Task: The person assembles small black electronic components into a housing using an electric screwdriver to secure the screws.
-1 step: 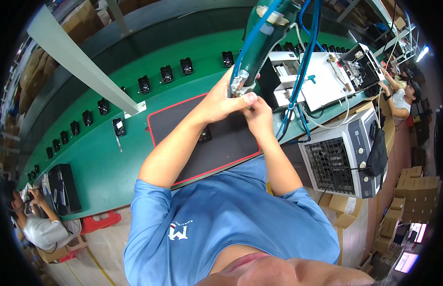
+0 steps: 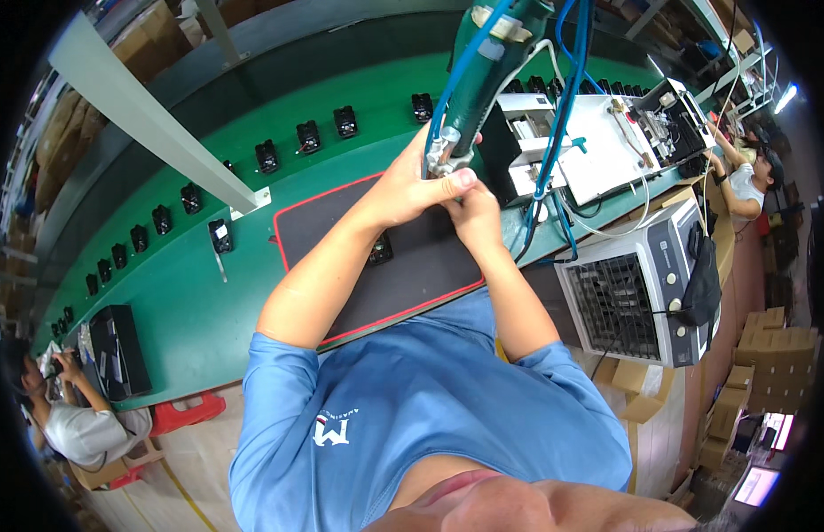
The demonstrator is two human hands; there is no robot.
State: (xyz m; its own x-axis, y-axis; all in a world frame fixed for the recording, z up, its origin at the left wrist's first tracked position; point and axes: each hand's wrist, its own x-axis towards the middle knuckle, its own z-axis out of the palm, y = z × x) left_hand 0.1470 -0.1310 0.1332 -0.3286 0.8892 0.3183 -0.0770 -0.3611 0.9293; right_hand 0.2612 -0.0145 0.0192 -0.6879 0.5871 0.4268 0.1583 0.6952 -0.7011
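A dark green cylindrical tool (image 2: 477,93) hangs tilted, its metal-fitted lower end near the far right corner of the black mat (image 2: 412,282). The left hand (image 2: 410,189) curls around that end, thumb laid across below the metal fitting (image 2: 446,152). The right hand (image 2: 476,215) meets it from the near side, fingers bent inward; what they hold, if anything, is hidden.

Compared with the earlier frame, the tool's upper body sits slightly further left, and the white cord (image 2: 524,62) now runs closer along its right side. The right hand has shifted slightly left; both grasps otherwise look alike.

A black module (image 2: 379,250) lies mid-mat, partly behind the left forearm, well inside the red border. Left of the mat, another module (image 2: 220,237) rests on the green workbench (image 2: 186,306). More black modules (image 2: 345,122) line the workbench's far side. Rightward stand a white-topped machine (image 2: 598,173) and, by the near edge, an air cooler (image 2: 620,306).
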